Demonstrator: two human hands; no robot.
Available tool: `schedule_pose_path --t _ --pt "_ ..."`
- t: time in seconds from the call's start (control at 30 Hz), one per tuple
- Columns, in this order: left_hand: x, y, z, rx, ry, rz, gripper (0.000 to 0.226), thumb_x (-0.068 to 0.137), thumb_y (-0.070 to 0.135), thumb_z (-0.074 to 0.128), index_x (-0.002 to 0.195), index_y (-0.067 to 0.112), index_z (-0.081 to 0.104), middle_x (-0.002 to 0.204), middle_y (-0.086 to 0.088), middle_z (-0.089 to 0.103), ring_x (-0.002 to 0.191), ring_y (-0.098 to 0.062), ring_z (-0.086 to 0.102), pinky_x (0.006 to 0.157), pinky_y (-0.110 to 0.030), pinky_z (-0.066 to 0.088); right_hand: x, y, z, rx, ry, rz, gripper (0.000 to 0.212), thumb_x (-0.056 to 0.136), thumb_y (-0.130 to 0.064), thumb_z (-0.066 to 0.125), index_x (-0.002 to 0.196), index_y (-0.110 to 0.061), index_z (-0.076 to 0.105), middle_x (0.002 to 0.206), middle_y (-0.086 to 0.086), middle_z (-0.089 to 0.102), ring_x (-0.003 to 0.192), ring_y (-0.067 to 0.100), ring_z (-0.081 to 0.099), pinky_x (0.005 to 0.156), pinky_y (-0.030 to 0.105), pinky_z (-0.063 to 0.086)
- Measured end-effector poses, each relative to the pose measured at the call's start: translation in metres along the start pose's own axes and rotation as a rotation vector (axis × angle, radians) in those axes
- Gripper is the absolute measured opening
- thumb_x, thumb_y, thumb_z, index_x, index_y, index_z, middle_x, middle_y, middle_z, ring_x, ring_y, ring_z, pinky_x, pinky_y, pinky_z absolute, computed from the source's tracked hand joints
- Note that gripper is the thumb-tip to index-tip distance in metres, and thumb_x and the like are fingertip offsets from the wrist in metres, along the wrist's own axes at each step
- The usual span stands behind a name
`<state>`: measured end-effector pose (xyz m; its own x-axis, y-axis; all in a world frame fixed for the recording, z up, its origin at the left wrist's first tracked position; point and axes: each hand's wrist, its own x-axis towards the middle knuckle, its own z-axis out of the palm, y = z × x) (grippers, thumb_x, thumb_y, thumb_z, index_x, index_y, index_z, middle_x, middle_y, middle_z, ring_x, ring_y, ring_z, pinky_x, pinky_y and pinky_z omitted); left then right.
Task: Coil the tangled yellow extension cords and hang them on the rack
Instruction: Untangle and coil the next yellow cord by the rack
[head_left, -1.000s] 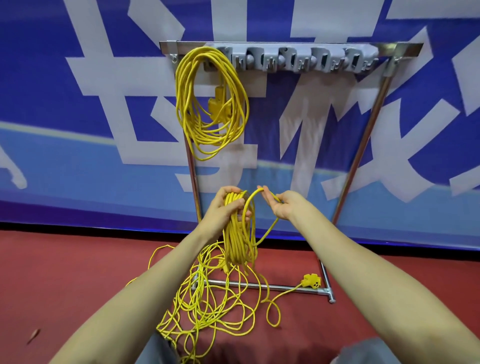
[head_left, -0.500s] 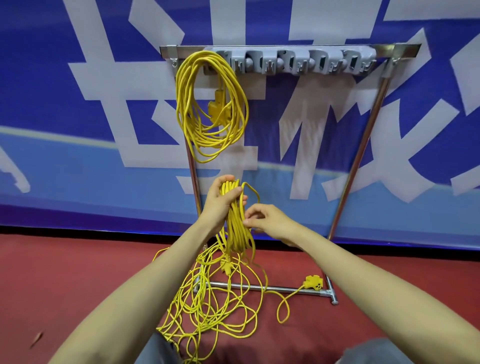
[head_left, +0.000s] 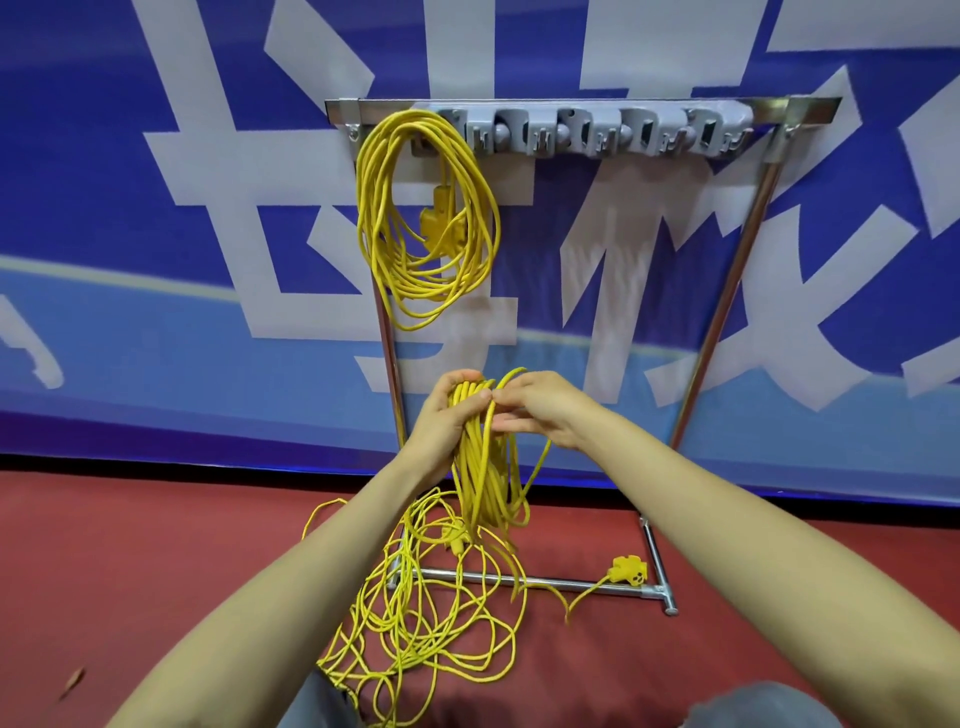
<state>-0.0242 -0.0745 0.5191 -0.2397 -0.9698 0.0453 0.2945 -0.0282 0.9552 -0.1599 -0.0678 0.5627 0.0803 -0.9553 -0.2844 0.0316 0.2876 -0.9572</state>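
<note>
1. A person's left hand (head_left: 441, 415) clenches a half-made coil (head_left: 483, 467) below the rack (head_left: 597, 106), where one finished coil (head_left: 426, 218) hangs at the left end.
2. The right hand (head_left: 540, 410) pinches a fresh loop (head_left: 511, 375) against the bundle's top.
3. Much cord (head_left: 426, 623) lies tangled on the floor (head_left: 156, 571). The best course is probably to match each loop's length, feed slack slowly and shake out knots before they reach the grip.

Hung coil (head_left: 426, 218) fills the rack's (head_left: 727, 291) left hook; the hooks (head_left: 597, 132) to its right stand free. Loose cord (head_left: 415, 629) lies tangled across the base bar (head_left: 571, 583) below.
</note>
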Motion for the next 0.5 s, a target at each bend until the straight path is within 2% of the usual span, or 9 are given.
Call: schedule_pose_path --t 0.1,0.2,0.3,0.37,0.43,0.5 --pt "0.000 0.002 0.001 0.011 -0.036 -0.011 0.024 0.092 0.004 0.060 0.114 0.011 0.052 0.087 -0.009 0.064 0.068 -0.019 0.066 0.060 -0.032 0.059 0.000 -0.004 -0.001 -0.100 0.017 0.042 0.007 0.092 -0.006 0.057 0.085 -0.006 0.059 0.076 0.009 0.061 0.064 0.016 0.064 0.059 0.023 0.058" --pt "-0.003 0.006 0.005 -0.022 -0.068 -0.038 0.030 0.093 0.000 0.057 0.120 0.006 0.047 0.079 -0.012 0.065 0.060 -0.018 0.068 0.057 -0.031 0.059 -0.005 -0.009 -0.007 -0.373 -0.015 0.072 0.011 0.092 -0.013 0.053 0.083 -0.013 0.060 0.067 0.002 0.058 0.052 0.007 0.056 0.052 0.019 0.053" --pt "-0.004 0.006 0.004 -0.053 -0.094 -0.071 0.036 0.093 -0.002 0.056 0.126 0.004 0.042 0.075 -0.015 0.062 0.057 -0.019 0.065 0.058 -0.031 0.057 -0.007 -0.008 -0.012 -0.627 -0.038 -0.055 0.017 0.093 -0.015 0.051 0.081 -0.014 0.063 0.064 -0.001 0.048 0.053 0.009 0.038 0.049 0.021 0.038" --pt "-0.004 0.006 0.000 -0.026 -0.116 -0.091 0.035 0.093 -0.001 0.057 0.124 0.006 0.043 0.073 -0.013 0.064 0.058 -0.019 0.064 0.058 -0.031 0.057 -0.006 -0.006 -0.014 -0.764 -0.024 -0.132 0.018 0.093 -0.017 0.052 0.091 -0.011 0.069 0.064 0.000 0.044 0.057 0.011 0.036 0.051 0.023 0.035" --pt "-0.004 0.006 -0.004 0.011 -0.134 -0.108 0.034 0.092 0.003 0.059 0.123 0.007 0.045 0.070 -0.011 0.064 0.058 -0.019 0.063 0.057 -0.030 0.057 -0.006 -0.005 -0.017 -0.806 -0.079 -0.148 0.019 0.093 -0.014 0.051 0.100 -0.013 0.069 0.066 0.000 0.044 0.058 0.011 0.038 0.052 0.023 0.038" --pt "-0.004 0.007 -0.006 0.045 -0.109 -0.109 0.035 0.091 0.004 0.061 0.122 0.008 0.046 0.068 -0.010 0.060 0.055 -0.016 0.061 0.053 -0.027 0.055 -0.006 -0.001 -0.019 -0.733 -0.173 -0.115 0.025 0.094 -0.006 0.047 0.104 -0.019 0.064 0.073 0.001 0.050 0.059 0.010 0.043 0.053 0.021 0.042"
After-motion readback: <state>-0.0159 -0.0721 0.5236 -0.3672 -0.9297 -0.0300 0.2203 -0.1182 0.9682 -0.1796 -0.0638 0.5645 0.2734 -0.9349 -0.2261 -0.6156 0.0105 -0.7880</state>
